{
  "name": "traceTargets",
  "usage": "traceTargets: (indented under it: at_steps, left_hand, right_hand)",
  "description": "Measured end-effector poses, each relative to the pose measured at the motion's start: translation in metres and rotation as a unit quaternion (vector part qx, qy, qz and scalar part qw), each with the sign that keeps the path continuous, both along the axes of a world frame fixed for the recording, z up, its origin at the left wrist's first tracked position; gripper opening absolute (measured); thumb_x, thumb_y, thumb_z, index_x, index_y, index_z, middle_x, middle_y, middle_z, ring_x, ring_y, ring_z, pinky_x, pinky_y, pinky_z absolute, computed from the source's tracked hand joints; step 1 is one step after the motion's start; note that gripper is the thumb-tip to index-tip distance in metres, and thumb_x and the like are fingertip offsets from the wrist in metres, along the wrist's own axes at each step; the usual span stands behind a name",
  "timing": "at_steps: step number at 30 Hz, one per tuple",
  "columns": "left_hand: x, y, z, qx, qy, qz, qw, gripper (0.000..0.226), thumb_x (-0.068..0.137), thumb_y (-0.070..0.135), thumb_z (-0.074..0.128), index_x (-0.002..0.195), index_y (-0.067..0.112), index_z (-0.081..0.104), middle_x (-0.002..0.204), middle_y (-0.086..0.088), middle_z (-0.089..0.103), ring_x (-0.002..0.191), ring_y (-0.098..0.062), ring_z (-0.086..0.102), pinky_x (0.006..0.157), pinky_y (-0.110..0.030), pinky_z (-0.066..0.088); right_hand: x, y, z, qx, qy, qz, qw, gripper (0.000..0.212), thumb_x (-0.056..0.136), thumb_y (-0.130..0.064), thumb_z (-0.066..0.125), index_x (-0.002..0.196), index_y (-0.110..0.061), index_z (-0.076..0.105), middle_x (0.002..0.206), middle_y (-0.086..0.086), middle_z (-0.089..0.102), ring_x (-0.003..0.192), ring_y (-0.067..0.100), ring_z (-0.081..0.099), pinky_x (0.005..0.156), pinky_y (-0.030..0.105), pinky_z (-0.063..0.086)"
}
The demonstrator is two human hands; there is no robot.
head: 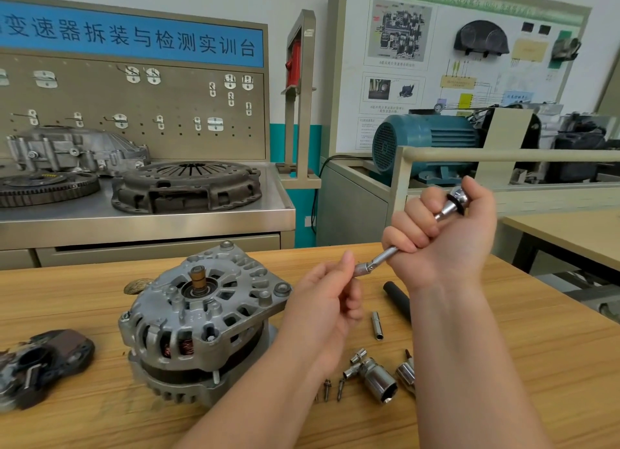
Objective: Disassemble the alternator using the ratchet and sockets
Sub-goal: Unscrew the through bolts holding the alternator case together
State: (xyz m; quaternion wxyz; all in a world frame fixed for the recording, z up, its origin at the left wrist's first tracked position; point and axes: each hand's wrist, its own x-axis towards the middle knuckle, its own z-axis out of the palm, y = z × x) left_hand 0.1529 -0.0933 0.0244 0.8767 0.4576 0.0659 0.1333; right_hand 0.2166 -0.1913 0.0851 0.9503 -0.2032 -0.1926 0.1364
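The silver alternator [201,318] stands on the wooden table [503,364], its copper-coloured shaft end pointing up. To its right, above the table, my right hand [443,234] grips the chrome ratchet handle [451,207], which slopes down to the left. My left hand [325,301] pinches the small socket end at the tool's swivel joint [364,269]. Several loose sockets [377,376] lie on the table below my hands, with a narrow deep socket [377,324] and small bolts [332,388] beside them.
A black removed cover part [43,364] lies at the left of the table. A black cylindrical handle [397,297] lies behind my right forearm. Behind the table stands a steel bench with a clutch plate [188,185], a flywheel and a gearbox housing.
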Motion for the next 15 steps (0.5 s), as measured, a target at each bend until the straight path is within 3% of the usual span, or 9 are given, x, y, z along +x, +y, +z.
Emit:
traceTargets:
  at_steps: [4, 8, 15]
  left_hand:
    - [-0.003, 0.000, 0.002, 0.033, -0.023, 0.047, 0.998, 0.022, 0.091, 0.028, 0.060, 0.079, 0.011, 0.056, 0.047, 0.006, 0.037, 0.041, -0.005, 0.030, 0.037, -0.015, 0.028]
    - [-0.003, -0.008, 0.003, -0.013, -0.037, 0.111, 0.993, 0.027, 0.097, 0.023, 0.054, 0.074, 0.011, 0.049, 0.043, 0.007, 0.029, 0.037, -0.004, 0.024, 0.033, -0.014, 0.022]
    - [-0.006, -0.014, 0.008, -0.045, -0.033, 0.182, 0.982, 0.039, 0.100, 0.014, 0.050, 0.063, 0.014, 0.039, 0.040, 0.008, 0.027, 0.034, -0.004, 0.021, 0.031, -0.015, 0.020]
  right_hand:
    - [-0.002, 0.007, -0.002, 0.034, 0.023, -0.013, 0.999, 0.040, 0.072, -0.045, 0.050, 0.046, -0.020, 0.034, 0.041, -0.008, 0.018, 0.034, 0.008, 0.013, 0.034, 0.018, 0.012]
    - [-0.006, 0.017, -0.003, 0.053, 0.042, -0.027, 0.997, 0.050, 0.088, -0.047, 0.039, 0.047, -0.020, 0.031, 0.041, -0.008, 0.017, 0.035, 0.009, 0.011, 0.035, 0.016, 0.012]
    - [-0.021, 0.032, -0.002, 0.022, -0.005, -0.045, 0.999, 0.052, 0.093, -0.046, 0.034, 0.048, -0.021, 0.030, 0.042, -0.008, 0.016, 0.036, 0.009, 0.010, 0.036, 0.016, 0.013]
